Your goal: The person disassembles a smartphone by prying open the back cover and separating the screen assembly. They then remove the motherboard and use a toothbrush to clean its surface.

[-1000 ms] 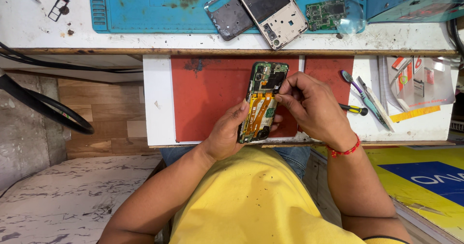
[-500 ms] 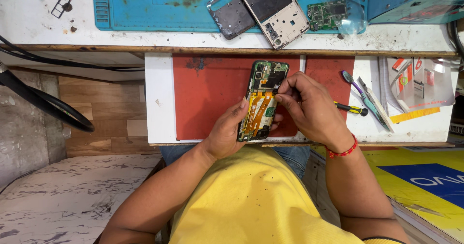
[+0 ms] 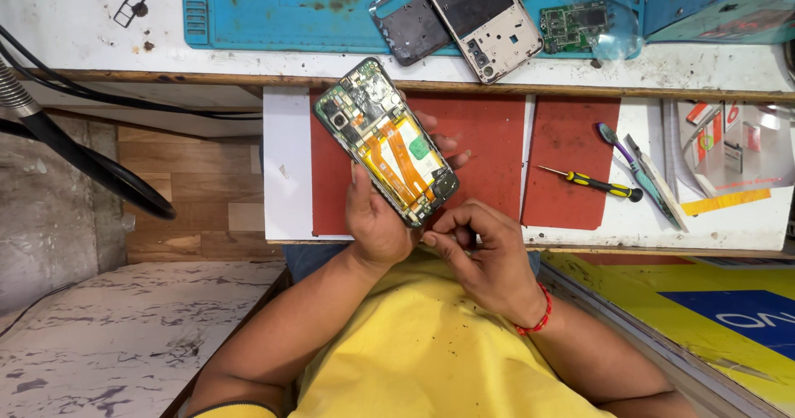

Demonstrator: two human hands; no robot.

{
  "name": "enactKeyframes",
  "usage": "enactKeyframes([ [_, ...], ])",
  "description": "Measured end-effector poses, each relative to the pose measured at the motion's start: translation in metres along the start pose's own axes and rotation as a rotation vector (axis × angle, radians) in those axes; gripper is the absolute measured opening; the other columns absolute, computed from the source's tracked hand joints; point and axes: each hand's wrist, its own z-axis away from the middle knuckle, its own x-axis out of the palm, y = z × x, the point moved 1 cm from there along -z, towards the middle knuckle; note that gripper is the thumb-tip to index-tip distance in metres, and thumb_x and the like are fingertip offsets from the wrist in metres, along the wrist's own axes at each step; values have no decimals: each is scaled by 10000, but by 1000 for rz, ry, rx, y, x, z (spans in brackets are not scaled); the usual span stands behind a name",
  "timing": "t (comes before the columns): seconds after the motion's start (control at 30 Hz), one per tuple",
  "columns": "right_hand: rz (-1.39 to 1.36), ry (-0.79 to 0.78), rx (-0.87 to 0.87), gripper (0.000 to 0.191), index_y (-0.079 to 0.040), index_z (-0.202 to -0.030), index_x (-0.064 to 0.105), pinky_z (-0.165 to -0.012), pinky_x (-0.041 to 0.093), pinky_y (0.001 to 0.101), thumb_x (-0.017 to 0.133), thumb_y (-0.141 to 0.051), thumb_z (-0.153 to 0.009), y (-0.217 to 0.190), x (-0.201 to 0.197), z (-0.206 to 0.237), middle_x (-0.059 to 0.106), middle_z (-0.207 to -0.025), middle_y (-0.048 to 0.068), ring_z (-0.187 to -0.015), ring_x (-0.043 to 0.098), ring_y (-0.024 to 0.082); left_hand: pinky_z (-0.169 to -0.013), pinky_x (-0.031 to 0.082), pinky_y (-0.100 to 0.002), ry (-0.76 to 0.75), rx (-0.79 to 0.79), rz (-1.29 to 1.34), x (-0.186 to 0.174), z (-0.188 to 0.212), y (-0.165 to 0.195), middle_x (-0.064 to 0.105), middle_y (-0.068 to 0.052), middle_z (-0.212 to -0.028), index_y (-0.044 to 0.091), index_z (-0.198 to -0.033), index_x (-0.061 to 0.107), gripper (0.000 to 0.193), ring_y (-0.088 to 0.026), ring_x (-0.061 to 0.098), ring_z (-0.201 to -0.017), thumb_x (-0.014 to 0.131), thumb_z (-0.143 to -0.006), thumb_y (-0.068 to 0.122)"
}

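Two hands work close over a red mat (image 3: 489, 136) on a pull-out worktop (image 3: 286, 161); the left hand (image 3: 377, 219) grips an opened phone (image 3: 387, 142), back cover off, tilted diagonally with its camera end up-left; orange flex cables and a green tab show inside the phone; left fingers wrap behind it, tips showing on its right edge. The right hand (image 3: 480, 256) sits just below the phone's lower end, fingers curled narrow, thumb and forefinger pinched together near the bottom corner; cannot tell if anything is between them; a red thread band circles that wrist. A yellow-handled screwdriver (image 3: 592, 183) lies on the mat's right part, well apart from both hands; tweezers and a spudger (image 3: 642, 165) lie just beside it on the white surface. Above, on a blue mat (image 3: 273, 12), rest a phone frame (image 3: 476, 16), a dark back cover (image 3: 410, 24) and a green circuit board (image 3: 575, 24). A black cable (image 3: 91, 165) hangs at left.
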Motion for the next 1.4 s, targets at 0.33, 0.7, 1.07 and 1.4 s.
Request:
enactKeyframes([
  [0.33,65,50,20,142,-26,-943,744,-524,386,241,827,-38,-828,1,2,-1,536,-687,0,-590,418,70,-1222,397,-563,7,168,-107,6,2,-11,461,-103,-1367,120,-1671,140,948,-271,532,-1306,526,-1022,693],
  [0.7,6,-101,271,124,-24,-919,695,-484,364,259,792,-73,-861,-3,-7,-12,479,-622,-27,-566,374,51,-1246,369,-520,-64,112,-118,3,2,-14,469,-100,-1346,123,-1662,166,956,-267,520,-1331,575,-1011,690],
  [1.07,354,15,-636,183,-73,-936,666,-563,363,378,811,-53,-826,3,-8,-8,513,-683,44,-601,491,222,-1229,375,-551,-34,85,43,10,-11,-8,500,-143,-1353,95,-1614,222,824,-323,545,-1321,457,-1072,669],
  [1.4,415,132,-765,352,-35,-1160,731,-575,401,363,837,-58,-825,1,-9,-12,567,-771,18,-647,541,196,-1183,438,-560,-62,-20,138,19,-20,1,528,-163,-1353,109,-1642,227,809,-360,595,-1278,379,-1088,680],
])
